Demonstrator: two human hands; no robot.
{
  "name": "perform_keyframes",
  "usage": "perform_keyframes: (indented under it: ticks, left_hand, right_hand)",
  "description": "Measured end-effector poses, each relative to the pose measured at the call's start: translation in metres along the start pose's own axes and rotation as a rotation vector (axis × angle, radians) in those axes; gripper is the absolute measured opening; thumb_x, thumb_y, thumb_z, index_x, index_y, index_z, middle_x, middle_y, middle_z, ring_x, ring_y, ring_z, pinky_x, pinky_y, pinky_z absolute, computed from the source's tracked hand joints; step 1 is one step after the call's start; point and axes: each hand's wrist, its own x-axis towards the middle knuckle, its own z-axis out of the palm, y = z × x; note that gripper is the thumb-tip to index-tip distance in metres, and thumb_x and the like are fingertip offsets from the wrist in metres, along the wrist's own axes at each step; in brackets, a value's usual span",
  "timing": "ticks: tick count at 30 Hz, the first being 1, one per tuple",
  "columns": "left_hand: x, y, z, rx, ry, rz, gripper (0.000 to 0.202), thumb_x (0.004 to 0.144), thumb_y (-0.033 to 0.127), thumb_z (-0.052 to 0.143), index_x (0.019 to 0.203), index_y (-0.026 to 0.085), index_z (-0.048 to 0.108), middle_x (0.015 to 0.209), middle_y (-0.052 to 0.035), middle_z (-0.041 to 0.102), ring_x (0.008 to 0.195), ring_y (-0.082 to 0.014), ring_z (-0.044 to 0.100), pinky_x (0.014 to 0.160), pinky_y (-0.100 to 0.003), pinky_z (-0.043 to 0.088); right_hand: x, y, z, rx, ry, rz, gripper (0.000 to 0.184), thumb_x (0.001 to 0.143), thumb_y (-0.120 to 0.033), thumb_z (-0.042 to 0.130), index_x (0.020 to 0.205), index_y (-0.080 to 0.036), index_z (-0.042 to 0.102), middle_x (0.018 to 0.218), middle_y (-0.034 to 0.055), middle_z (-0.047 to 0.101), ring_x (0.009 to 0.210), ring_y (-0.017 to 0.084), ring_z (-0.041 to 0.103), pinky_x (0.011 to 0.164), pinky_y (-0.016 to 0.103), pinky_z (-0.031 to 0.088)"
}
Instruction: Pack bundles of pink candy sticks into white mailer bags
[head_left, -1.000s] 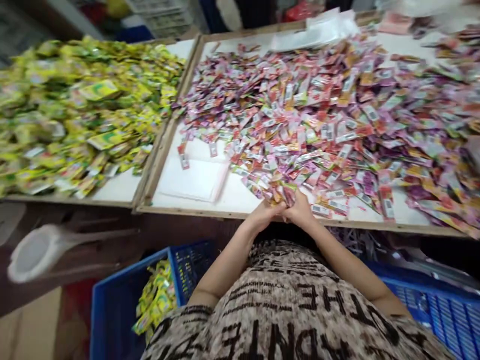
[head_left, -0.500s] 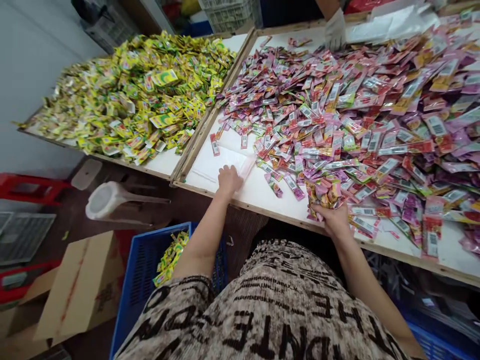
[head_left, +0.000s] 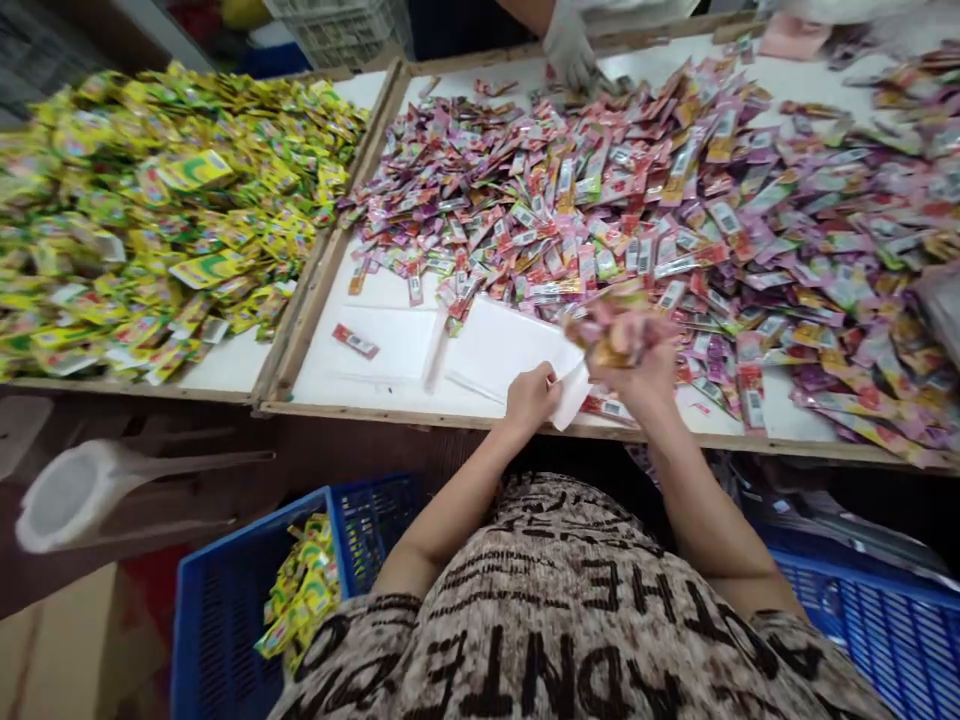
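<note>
My left hand (head_left: 531, 398) is closed on the edge of a white plastic bag (head_left: 510, 350) that lies partly on the table near its front edge. Close by on the right, my right hand (head_left: 641, 380) grips a bunch of pink and gold snack packets (head_left: 619, 330), blurred by motion. The bunch is beside the bag's raised right end; whether they touch I cannot tell. More flat white bags (head_left: 390, 340) lie to the left, with one loose red packet (head_left: 355, 341) on them. A wide heap of pink, red and purple packets (head_left: 540, 220) spreads beyond both hands.
A wooden divider (head_left: 337, 220) separates the pink heap from a yellow packet heap (head_left: 187, 200). Across the table is another person's gloved hand (head_left: 570, 50). Below stand a blue crate (head_left: 255, 560) with yellow packets, a white stool (head_left: 67, 495) and another blue crate (head_left: 877, 620).
My left hand has pulled a white bag from the stack to the right. My right hand has lifted the packet bunch towards it. The camera view has shifted right.
</note>
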Motion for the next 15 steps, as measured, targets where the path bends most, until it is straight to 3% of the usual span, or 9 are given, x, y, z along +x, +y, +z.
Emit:
perform_keyframes:
  ticks: [1,3,7,11,13,15]
  left_hand:
    - [0.004,0.0,0.011,-0.094,0.011,-0.05,0.016,0.069,0.019,0.071,0.064,0.021,0.056,0.053,0.0051,0.049,0.057,-0.014,0.049,0.058,-0.025,0.034]
    - [0.012,-0.005,0.014,-0.224,0.035,-0.113,0.022,0.072,0.024,0.069,0.062,0.02,0.05,0.05,0.0065,0.045,0.05,-0.0113,0.043,0.053,-0.023,0.031]
    - [0.019,-0.021,-0.009,-0.287,0.058,-0.137,0.02,0.079,0.032,0.062,0.071,0.022,0.047,0.047,0.0098,0.041,0.039,-0.0083,0.032,0.047,-0.022,0.026]
    - [0.023,-0.015,-0.014,-0.047,0.115,-0.004,0.008,0.075,0.02,0.063,0.079,0.022,0.057,0.048,0.0091,0.043,0.046,-0.0117,0.042,0.054,-0.024,0.031]
    - [0.025,-0.004,-0.012,0.176,0.123,0.131,0.009,0.079,0.015,0.058,0.082,0.022,0.061,0.052,0.0058,0.049,0.053,-0.0149,0.051,0.06,-0.026,0.035]
    - [0.023,0.006,-0.012,0.339,0.114,0.284,0.014,0.084,0.014,0.053,0.087,0.023,0.064,0.064,0.0005,0.061,0.065,-0.0181,0.06,0.067,-0.028,0.039]
  right_hand:
    - [-0.002,0.004,0.002,-0.145,-0.06,-0.024,0.052,0.069,-0.039,0.08,0.114,-0.018,0.066,0.106,0.0087,0.072,0.096,0.026,0.069,0.086,0.038,0.056]
    - [-0.011,0.017,0.006,-0.481,-0.18,-0.048,0.063,0.076,-0.036,0.075,0.133,-0.016,0.057,0.121,0.0131,0.069,0.108,0.029,0.065,0.093,0.039,0.052]
    - [-0.031,0.042,0.014,-1.017,-0.431,-0.14,0.064,0.088,-0.019,0.055,0.149,-0.007,0.041,0.122,0.0221,0.064,0.109,0.033,0.061,0.095,0.043,0.045]
    - [-0.033,0.043,0.022,-1.145,-0.596,-0.324,0.054,0.097,-0.013,0.035,0.15,-0.008,0.042,0.111,0.0213,0.064,0.103,0.032,0.06,0.09,0.043,0.043]
    - [-0.024,0.038,0.023,-1.155,-0.641,-0.318,0.053,0.095,-0.013,0.039,0.148,-0.009,0.044,0.11,0.0206,0.065,0.102,0.031,0.061,0.088,0.041,0.043]
    - [-0.013,0.033,0.023,-1.152,-0.635,-0.224,0.054,0.09,-0.014,0.049,0.143,-0.011,0.048,0.112,0.0187,0.066,0.101,0.03,0.063,0.086,0.038,0.045]
